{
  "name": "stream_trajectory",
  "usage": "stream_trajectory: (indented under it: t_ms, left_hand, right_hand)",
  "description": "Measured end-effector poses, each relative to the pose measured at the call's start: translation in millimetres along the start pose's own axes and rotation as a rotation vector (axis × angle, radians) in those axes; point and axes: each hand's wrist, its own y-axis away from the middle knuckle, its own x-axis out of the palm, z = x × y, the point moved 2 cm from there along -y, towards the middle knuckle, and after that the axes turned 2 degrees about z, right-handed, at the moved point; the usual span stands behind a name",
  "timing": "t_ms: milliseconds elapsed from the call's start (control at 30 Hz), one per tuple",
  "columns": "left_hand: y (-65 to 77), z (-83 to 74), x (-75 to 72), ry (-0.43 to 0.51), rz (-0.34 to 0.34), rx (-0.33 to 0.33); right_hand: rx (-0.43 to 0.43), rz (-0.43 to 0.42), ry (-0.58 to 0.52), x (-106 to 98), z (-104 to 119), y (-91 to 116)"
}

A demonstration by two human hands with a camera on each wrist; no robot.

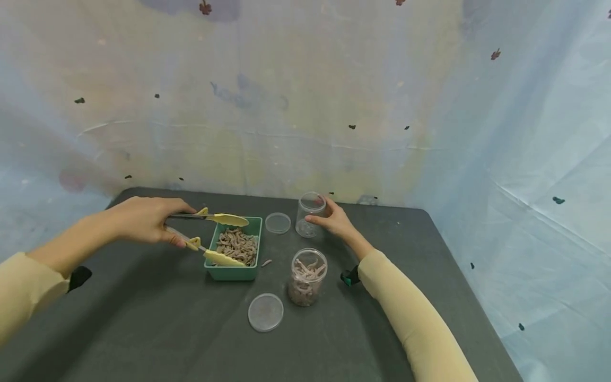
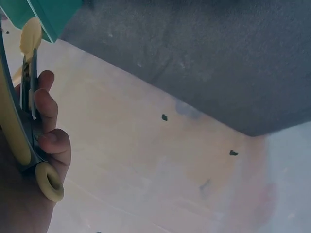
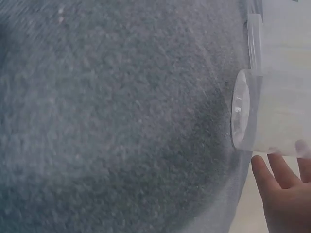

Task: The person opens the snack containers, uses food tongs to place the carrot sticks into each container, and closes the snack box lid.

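Across the dark table, the left hand gripped yellow-tipped tongs, spread over brown strips in a green tray, while the right hand held the farther clear jar upright. Gathering strips seemed underway; the next move likely called for squeezing.

Right grip (a bare hand) enters at lower right, fingertips against the side of a clear jar. Jar appears sideways in this view, its base toward the grey, speckled tabletop, which fills most of it. Lid, clear and seen nearly edge-on, appears just above the jar; contact undetermined. Pale sheet behind, at right.
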Motion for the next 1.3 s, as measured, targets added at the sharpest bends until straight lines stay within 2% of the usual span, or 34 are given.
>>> stream_trajectory:
  t_ms: [300, 500, 833, 1133, 1300]
  left_hand:
    - [-24.9, -16.7, -13.1, -0.066, 0.054, 0.074]
    - [-37.3, -29.1, -15.3, -0.115, 0.078, 0.110]
    - [-44.9, -33.3, -4.6, -0.130, 0.108, 0.127]
    - [-43.8, -33.0, 2.4, -0.102, 0.052, 0.114]
    - [-38.2, -29.5, 7.5, -0.089, 0.015, 0.104]
  right_hand:
    - [-0.051, -0.020, 0.138, -2.6, -4.0, 6.9]
    - [-0.024, -0.011, 0.157, -3.0, -3.5, 14.6]
    - [-0.040, -0.013, 0.154, -0.2, -3.9, 18.7]
    - [-0.024, -0.011, 0.201, -4.3, -1.5, 18.6]
    - [-0.028, -0.008, 0.229, -5.2, -0.8, 15.0]
